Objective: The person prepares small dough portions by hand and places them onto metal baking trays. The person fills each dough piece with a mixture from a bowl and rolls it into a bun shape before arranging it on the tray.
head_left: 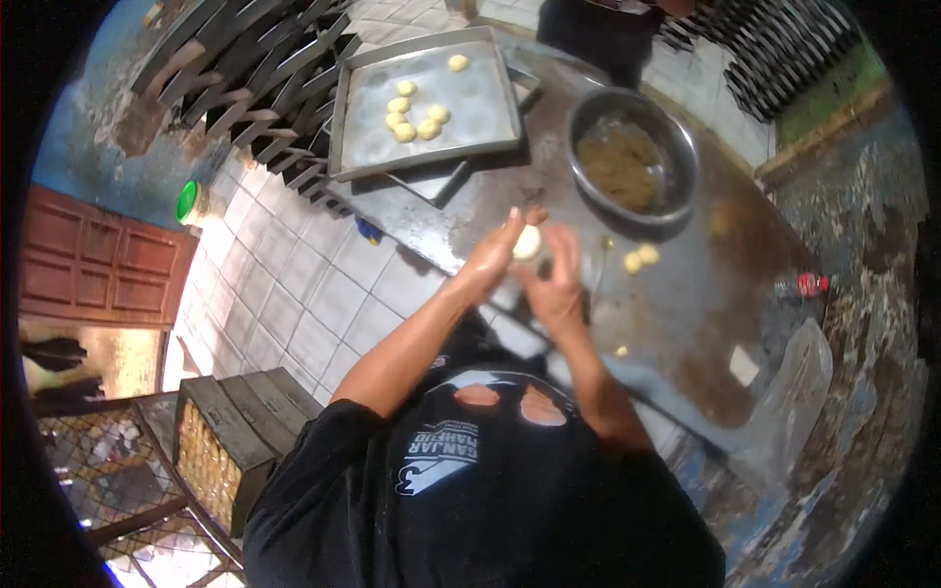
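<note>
A pale, round dough ball (527, 243) sits between my two hands, over the near edge of the worn metal table (676, 323). My left hand (488, 263) holds it against its fingers. From the other side, my right hand (557, 284) curves round the dough, its thumb low and its fingers slightly smeared. A small brown lump (535, 215) shows by my left fingertips; whether they hold it I cannot tell. Beyond my hands stands a metal bowl (683, 186) with a brown, crumbly mass (618, 165) inside. Several dough balls (429, 128) lie in a metal tray (369, 110), back left.
A few dough balls (642, 258) lie right of my hands. Farther right are a red-capped bottle (806, 285), a white scrap (743, 366) and a clear plastic bag (796, 392). Another person (598, 39) stands across the table. Metal boxes (240, 421) stand lower left.
</note>
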Demonstrator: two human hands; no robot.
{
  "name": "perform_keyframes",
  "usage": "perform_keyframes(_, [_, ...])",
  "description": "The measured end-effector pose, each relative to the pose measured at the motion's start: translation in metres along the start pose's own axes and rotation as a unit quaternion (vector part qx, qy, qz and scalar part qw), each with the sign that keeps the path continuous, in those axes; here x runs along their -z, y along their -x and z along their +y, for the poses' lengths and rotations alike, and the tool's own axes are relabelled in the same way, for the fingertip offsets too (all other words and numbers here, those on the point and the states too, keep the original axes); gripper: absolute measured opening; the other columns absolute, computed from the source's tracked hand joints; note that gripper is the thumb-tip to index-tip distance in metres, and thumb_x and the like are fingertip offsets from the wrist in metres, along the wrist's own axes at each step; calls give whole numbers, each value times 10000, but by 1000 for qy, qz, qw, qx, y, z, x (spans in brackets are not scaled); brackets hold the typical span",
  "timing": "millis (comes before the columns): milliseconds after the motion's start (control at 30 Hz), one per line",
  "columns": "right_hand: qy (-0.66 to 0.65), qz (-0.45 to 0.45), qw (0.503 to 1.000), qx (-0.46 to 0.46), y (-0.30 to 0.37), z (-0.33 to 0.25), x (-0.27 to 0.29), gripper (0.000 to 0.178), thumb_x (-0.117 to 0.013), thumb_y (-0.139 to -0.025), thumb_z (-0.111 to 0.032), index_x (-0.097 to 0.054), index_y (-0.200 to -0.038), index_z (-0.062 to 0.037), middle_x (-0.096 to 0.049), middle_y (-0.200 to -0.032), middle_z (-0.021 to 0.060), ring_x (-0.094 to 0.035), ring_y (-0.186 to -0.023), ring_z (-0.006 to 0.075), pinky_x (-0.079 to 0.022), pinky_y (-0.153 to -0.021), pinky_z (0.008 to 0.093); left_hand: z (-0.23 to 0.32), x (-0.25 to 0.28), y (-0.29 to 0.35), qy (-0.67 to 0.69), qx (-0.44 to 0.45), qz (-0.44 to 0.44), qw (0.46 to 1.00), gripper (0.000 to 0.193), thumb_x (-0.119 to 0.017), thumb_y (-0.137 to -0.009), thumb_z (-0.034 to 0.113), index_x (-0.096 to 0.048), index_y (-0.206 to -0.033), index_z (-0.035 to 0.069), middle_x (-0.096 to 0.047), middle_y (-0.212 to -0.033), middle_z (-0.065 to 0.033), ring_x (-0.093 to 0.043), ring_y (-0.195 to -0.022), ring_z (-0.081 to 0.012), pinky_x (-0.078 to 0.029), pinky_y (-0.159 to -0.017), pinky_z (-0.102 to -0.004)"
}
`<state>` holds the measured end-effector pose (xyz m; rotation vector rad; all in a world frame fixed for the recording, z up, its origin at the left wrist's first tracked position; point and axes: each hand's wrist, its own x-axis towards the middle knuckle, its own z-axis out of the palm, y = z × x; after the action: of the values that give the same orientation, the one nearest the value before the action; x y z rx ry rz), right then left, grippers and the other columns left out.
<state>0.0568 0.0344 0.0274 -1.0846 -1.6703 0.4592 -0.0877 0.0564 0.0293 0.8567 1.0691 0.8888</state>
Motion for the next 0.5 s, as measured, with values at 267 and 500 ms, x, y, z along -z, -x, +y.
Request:
perform_keyframes(267, [-497, -176, 685, -503, -97, 38, -136, 364, -486, -1103, -299, -572, -1283, 6, -653, -1209, 125, -642, -1098, 212, -522, -967, 355, 7, 114, -64, 16, -72, 84, 994, 628, -438, -1076, 527, -498, -1513, 80, -532, -1491, -104, -470, -1379, -229, -368, -1148, -393])
perform_keyframes(500, [154, -288, 936, -129, -247, 168, -268, 477, -640, -981, -367, -583, -1249, 23, -641, -1178, 263, -630, -1076, 424, -505, -907, 478, -1, 240, -88, -10, -116, 249, 961, 436, -633, -999, 141, -559, -1403, -6, -711, -1216, -121, -654, -1123, -193, -508, -969, -308])
